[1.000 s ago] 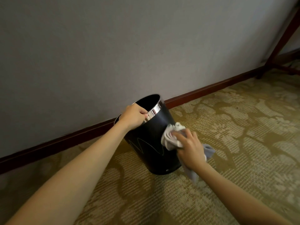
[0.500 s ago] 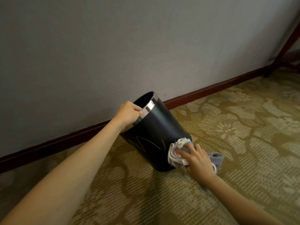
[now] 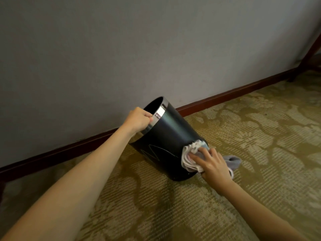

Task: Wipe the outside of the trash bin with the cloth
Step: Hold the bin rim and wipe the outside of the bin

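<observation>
Olive-gold patterned carpet (image 3: 243, 136) with a ribbed weave meets a plain grey wall (image 3: 139, 49) along a dark reddish wooden skirting board (image 3: 225, 96). Near that board sits a smooth black cylindrical trash bin (image 3: 166, 136) with a shiny metal rim band, tilted so its long axis leans up and left, mouth toward the wall and base on the carpet. The left hand (image 3: 138, 120) clenches the rim, while the right hand (image 3: 212, 165) presses a crumpled grey-and-white cloth (image 3: 191, 153) against the bin's lower right side.
</observation>
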The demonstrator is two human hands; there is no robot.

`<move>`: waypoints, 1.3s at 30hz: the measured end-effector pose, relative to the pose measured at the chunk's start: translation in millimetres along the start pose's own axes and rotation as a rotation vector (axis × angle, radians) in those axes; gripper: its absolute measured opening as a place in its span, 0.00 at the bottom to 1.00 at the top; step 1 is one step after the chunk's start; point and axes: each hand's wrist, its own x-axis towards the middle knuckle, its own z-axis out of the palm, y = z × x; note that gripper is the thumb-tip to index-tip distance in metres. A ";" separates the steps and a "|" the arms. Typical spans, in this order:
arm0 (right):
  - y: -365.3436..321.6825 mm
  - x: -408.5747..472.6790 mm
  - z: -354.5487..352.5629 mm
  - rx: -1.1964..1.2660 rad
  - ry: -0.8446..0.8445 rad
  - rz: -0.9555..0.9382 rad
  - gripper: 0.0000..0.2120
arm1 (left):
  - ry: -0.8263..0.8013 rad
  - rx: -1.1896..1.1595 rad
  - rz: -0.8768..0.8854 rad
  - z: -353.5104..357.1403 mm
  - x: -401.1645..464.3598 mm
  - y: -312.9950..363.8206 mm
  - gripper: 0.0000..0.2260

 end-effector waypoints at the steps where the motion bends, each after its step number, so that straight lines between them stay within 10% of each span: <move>1: 5.2 -6.0 -0.8 -0.005 -0.041 0.060 0.30 | 0.003 0.001 0.005 -0.1 0.4 -0.4 0.06; 9: -31.5 57.6 -27.0 0.151 0.058 0.208 0.26 | 0.073 0.121 0.064 15.4 -13.8 7.2 0.20; 16: -51.5 21.4 -8.9 -0.009 -0.030 -0.078 0.30 | 0.191 0.149 -0.027 15.4 -27.4 -12.0 0.14; 22: -23.7 -22.6 -6.5 -0.030 -0.252 0.266 0.24 | 0.280 0.000 -0.112 19.4 -42.1 -32.6 0.13; 29: -36.9 19.7 -33.8 0.232 -0.014 0.305 0.27 | 0.310 -0.013 -0.155 8.6 -47.4 -19.0 0.16; 39: -24.6 5.4 -32.9 0.305 0.033 0.421 0.25 | -0.102 -0.058 0.039 4.4 -34.3 17.9 0.13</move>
